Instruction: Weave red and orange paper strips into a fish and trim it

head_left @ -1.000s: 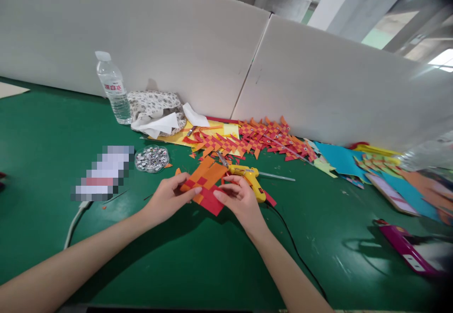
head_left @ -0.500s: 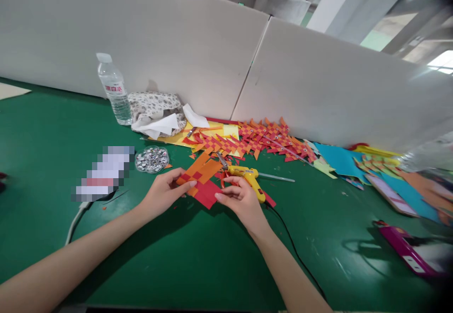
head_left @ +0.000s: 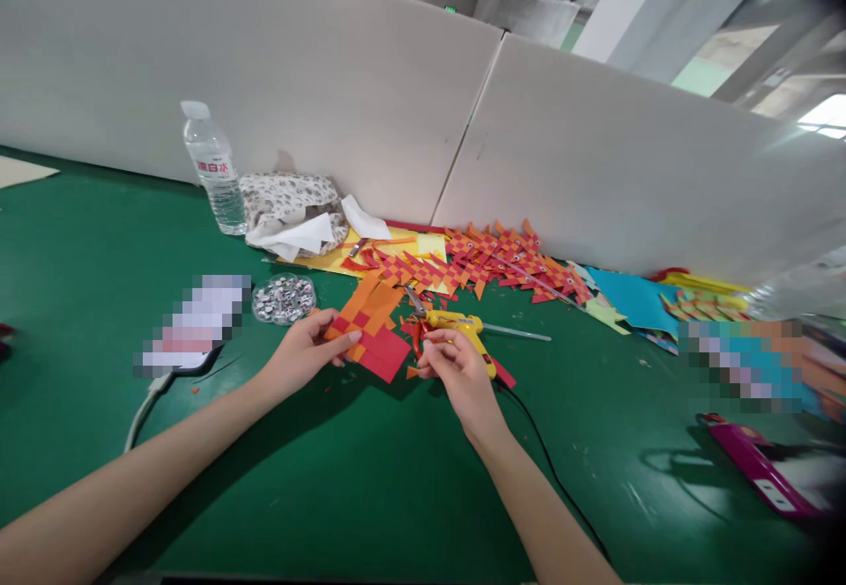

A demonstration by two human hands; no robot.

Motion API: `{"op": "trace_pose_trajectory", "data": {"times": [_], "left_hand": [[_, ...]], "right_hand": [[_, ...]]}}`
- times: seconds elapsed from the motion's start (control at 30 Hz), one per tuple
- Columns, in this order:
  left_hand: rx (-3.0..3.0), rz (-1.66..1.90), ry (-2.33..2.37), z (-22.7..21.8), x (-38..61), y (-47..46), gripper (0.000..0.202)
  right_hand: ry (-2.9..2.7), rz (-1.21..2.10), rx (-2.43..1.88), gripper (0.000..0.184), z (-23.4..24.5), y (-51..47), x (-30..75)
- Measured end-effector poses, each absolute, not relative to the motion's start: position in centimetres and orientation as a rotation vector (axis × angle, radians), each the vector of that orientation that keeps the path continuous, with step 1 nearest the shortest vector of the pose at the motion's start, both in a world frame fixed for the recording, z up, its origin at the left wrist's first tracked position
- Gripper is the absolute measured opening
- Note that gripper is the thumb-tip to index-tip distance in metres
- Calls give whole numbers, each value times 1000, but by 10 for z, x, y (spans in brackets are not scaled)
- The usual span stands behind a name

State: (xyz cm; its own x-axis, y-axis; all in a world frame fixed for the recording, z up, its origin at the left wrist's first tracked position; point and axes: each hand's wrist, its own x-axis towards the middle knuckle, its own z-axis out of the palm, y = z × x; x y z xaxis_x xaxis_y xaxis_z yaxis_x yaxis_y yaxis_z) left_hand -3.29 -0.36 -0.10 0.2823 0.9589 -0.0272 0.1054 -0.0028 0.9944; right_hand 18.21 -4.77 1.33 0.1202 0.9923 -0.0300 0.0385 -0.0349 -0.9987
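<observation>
My left hand (head_left: 307, 347) pinches a piece of woven paper (head_left: 370, 325) between thumb and fingers, above the table. Orange and red strips cross in it as small checks; orange strips point away from me and a plain red part points to the right. Just right of the paper, apart from it, is my right hand (head_left: 463, 378), its thumb and fingertips drawn together. Whether anything is between them is hidden. Those fingertips overlap the red handles of a pair of scissors (head_left: 416, 300); I cannot tell if they touch. A yellow glue gun (head_left: 466, 325) lies right behind this hand.
Finished woven paper fish (head_left: 508, 255) lie piled along the partition (head_left: 317, 65). A tub of googly eyes (head_left: 284, 299), a blurred phone (head_left: 198, 321), a water bottle (head_left: 215, 171) and a patterned pouch (head_left: 291, 193) stand left. At right are blue card (head_left: 631, 299) and a magenta power strip (head_left: 753, 462).
My right hand has let go of the red end of the woven paper and shifted slightly right. The paper, still in my left hand, has tilted a little.
</observation>
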Motion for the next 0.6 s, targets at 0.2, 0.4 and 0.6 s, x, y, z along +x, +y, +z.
{"op": "trace_pose_trajectory", "data": {"times": [0.2,0.4,0.6], "left_hand": [[1424,753,983,4,-28,-14,30],[1448,563,846,0,-24,-24,26],[1578,464,775,2,-28,-24,28]], "right_hand": [[-1145,1072,-1327,36,18,-50,179],[-1288,1160,-1250,49,16,-57,174],[-1163,843,-1325,34,19,-53,184]]}}
